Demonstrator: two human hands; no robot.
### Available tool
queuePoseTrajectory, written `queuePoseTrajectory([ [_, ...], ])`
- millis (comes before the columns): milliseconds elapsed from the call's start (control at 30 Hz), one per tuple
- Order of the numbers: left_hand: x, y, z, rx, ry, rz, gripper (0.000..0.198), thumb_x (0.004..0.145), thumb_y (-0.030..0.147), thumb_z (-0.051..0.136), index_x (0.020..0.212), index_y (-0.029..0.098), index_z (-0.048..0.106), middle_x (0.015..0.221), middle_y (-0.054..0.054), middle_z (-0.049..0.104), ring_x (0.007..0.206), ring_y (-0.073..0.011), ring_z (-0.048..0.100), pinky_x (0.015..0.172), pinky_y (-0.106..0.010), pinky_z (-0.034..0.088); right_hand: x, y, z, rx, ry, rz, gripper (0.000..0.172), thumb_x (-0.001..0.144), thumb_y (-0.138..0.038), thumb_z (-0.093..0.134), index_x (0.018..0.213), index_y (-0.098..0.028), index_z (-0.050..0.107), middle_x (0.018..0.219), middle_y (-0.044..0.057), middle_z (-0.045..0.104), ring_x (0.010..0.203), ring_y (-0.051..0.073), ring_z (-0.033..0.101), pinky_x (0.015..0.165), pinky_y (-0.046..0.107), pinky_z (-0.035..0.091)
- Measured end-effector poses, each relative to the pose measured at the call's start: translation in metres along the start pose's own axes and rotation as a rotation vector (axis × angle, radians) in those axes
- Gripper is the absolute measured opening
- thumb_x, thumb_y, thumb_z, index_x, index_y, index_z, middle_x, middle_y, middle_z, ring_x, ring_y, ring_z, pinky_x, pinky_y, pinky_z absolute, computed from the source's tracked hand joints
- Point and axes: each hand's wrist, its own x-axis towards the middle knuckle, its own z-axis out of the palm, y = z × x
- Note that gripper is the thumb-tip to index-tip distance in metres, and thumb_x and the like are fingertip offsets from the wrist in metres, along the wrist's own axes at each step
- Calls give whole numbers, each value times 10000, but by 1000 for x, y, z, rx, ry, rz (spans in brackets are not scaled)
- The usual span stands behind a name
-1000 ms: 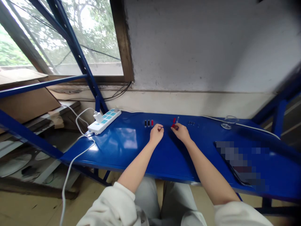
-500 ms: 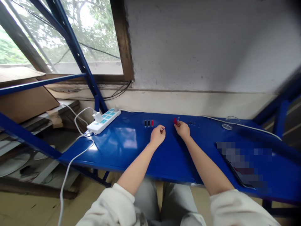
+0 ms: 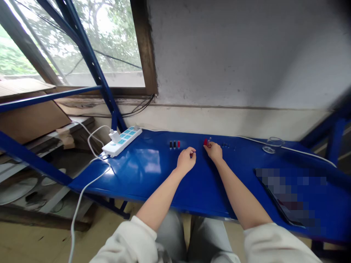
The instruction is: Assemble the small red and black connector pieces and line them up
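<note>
My left hand [image 3: 187,160] hovers over the blue tabletop [image 3: 153,182], its fingertips pinched on something small and dark that I cannot make out. To the right, my right hand [image 3: 214,151] is closed at the fingertips on a small red piece [image 3: 205,141], partly hidden by the fingers. A small pale, clear-looking bit [image 3: 210,139] shows just behind those fingers. Beyond my left hand, two black cylinders [image 3: 172,145] and a red cylinder [image 3: 178,144] stand in a row, each with a pale lower end. Several tiny dark parts [image 3: 226,145] lie to the right of my right hand.
A white power strip [image 3: 123,141] with a plugged-in adapter lies at the table's left end, its cord [image 3: 79,204] hanging over the edge. At the right are a dark flat blurred-out object [image 3: 279,201] and a clear round item [image 3: 268,149]. Blue frame posts [image 3: 90,58] rise at left.
My left hand has shifted slightly right, with its fingers still pinched. My right hand stays at the red piece. The whole view has moved slightly.
</note>
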Motion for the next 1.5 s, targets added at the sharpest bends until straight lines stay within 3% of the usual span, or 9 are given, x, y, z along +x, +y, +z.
queuePoseTrajectory([
  [200, 0, 1, -2, 15, -32, -9, 178, 774, 172, 443, 890, 191, 576, 763, -11, 613, 743, -126, 558, 695, -239, 430, 1, 4, -1, -37, -16, -10, 184, 776, -345, 513, 807, -185, 598, 814, 56, 657, 788, 181, 596, 619, 249, 366],
  [467, -1, 0, -2, -5, -67, 4, 170, 775, 179, 440, 870, 188, 580, 735, -12, 617, 709, -124, 559, 649, -228, 419, 4, 19, -4, -16, -49, 31, 201, 779, -198, 486, 948, -144, 580, 925, 88, 647, 862, 192, 591, 652, 247, 387],
  [833, -1, 1, -2, -4, -80, 19, 172, 773, 172, 428, 847, 189, 582, 735, -11, 619, 703, -123, 556, 632, -222, 412, 0, 15, -6, 18, -12, 75, 244, 748, -389, 536, 829, -198, 665, 772, 57, 669, 746, 197, 610, 590, 255, 390],
  [1267, -2, 3, -3, 35, -101, 22, 182, 794, 178, 409, 864, 190, 576, 746, -8, 619, 706, -119, 558, 630, -214, 421, 0, 13, -6, -12, -7, 86, 285, 746, -413, 535, 886, -223, 696, 778, 63, 681, 741, 203, 618, 583, 249, 410],
  [1400, -2, 4, -5, 156, -86, 16, 188, 807, 186, 407, 890, 195, 576, 794, -30, 619, 777, -144, 566, 675, -237, 432, -1, 11, -9, -27, -14, 98, 296, 747, -407, 535, 905, -211, 692, 781, 65, 680, 750, 207, 619, 588, 251, 414],
  [1500, -2, 1, -10, 281, -37, -34, 245, 820, 194, 399, 1014, 194, 549, 844, -67, 610, 822, -179, 571, 702, -266, 436, -3, 9, -12, -37, -32, 95, 310, 750, -401, 531, 930, -199, 684, 809, 71, 680, 769, 206, 620, 589, 245, 417],
])
